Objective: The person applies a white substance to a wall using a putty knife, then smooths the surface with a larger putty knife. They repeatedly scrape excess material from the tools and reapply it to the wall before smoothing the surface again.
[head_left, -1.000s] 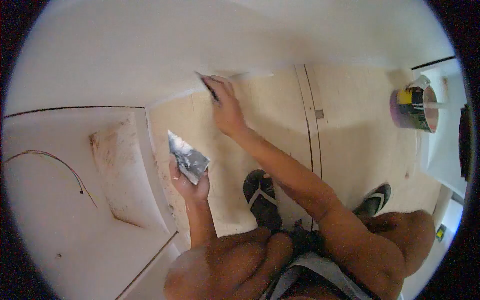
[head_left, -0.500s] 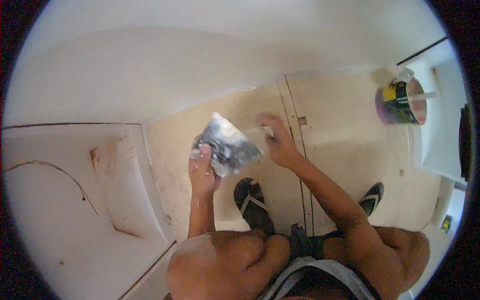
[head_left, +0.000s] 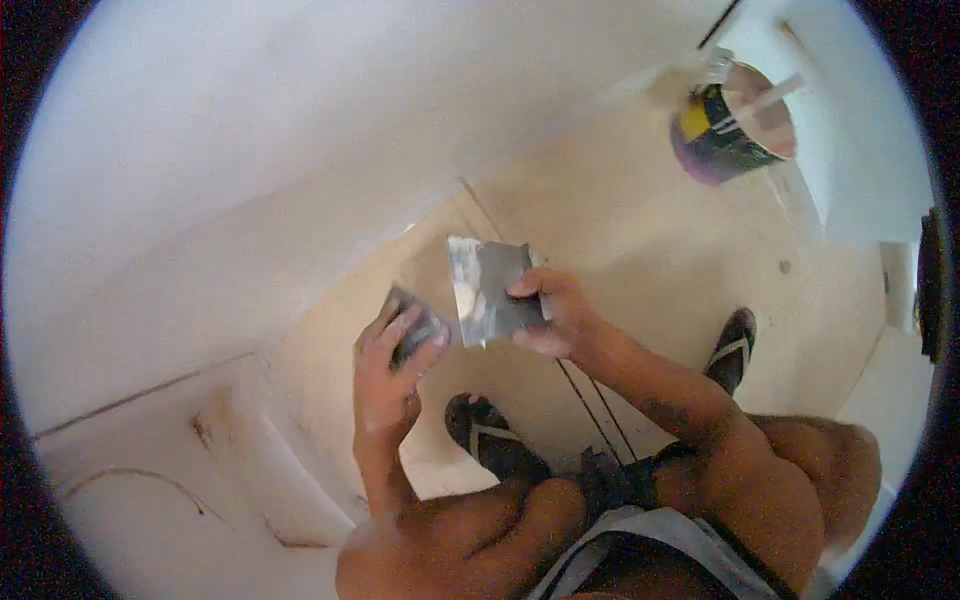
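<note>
My right hand [head_left: 562, 315] grips a broad, flat metal putty knife [head_left: 497, 292], its thumb on the near side. White filler is smeared along the blade's left part. Just to the left, my left hand [head_left: 392, 362] is closed on a smaller dark scraper [head_left: 414, 328], with the fingers lying over its face. A narrow gap separates the two tools, both held above the floor. Any handles are hidden by my hands, and motion blurs the edges a little.
A bucket [head_left: 705, 160] holding pinkish-white material, with a pale stick [head_left: 775, 92] in it, stands at the upper right by the wall. A white wall [head_left: 250, 150] runs along the far side. At the lower left lies a rust-stained recess with a thin cable [head_left: 150, 474].
The broad blade was in my left hand and is now in my right. My left hand now holds the smaller dark scraper. The view has turned, shifting the bucket up and left.
</note>
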The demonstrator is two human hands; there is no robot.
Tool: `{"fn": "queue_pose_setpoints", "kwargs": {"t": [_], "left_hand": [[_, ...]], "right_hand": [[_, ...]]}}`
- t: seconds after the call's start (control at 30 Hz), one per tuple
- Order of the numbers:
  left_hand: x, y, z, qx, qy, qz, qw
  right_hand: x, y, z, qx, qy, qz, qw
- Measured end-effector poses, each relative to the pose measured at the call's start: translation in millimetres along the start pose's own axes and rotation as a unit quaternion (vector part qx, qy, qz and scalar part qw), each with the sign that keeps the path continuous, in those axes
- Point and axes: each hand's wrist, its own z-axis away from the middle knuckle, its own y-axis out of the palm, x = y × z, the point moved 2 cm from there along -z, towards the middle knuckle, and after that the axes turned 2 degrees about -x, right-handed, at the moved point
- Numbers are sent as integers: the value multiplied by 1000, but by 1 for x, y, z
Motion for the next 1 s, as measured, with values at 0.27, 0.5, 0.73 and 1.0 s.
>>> {"fn": "queue_pose_setpoints", "kwargs": {"t": [0.27,0.5,0.73,1.0], "left_hand": [[1,41,31,3,-130,108,986],[12,48,40,2,-148,124,981],[21,49,53,-20,-176,139,974],[31,33,76,-42,-147,123,981]], "right_hand": [[142,-92,-70,-193,-329,-4,924],[240,-132,-117,-389,-436,179,791],[224,-104,-137,-421,-483,220,736],[103,-17,-165,-395,-535,307,681]]}}
